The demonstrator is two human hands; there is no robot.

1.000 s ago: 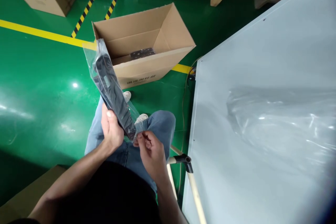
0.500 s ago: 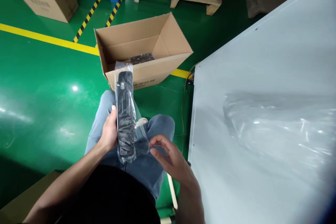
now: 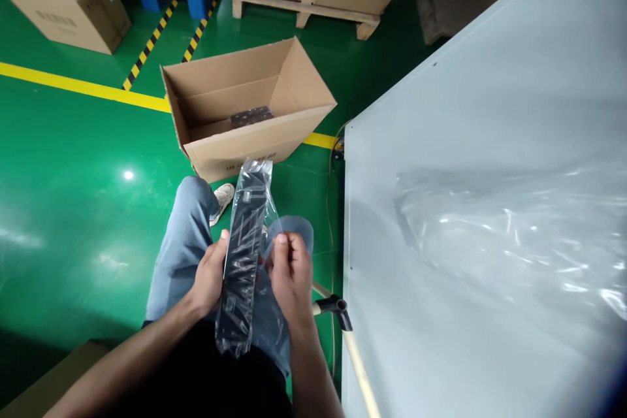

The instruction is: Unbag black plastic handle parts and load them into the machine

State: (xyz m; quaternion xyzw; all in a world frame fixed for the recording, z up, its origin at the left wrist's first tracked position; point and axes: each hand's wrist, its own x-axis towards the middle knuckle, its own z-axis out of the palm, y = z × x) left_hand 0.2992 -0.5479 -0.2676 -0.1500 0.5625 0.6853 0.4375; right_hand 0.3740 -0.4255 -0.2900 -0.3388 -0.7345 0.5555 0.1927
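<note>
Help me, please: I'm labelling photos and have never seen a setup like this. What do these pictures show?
There is no machine here, only a person's two bare hands. Every picture comes from one camera worn on the person's head, looking forward and down, so the jeans show too. The left hand holds a long dark item wrapped in a clear bag; the right hand pinches loose plastic at the bag's side. To the right, a clear plastic sheet lies on a pale table. Ahead, an open carton stands on the green floor, with something dark inside, too small to identify.
</note>
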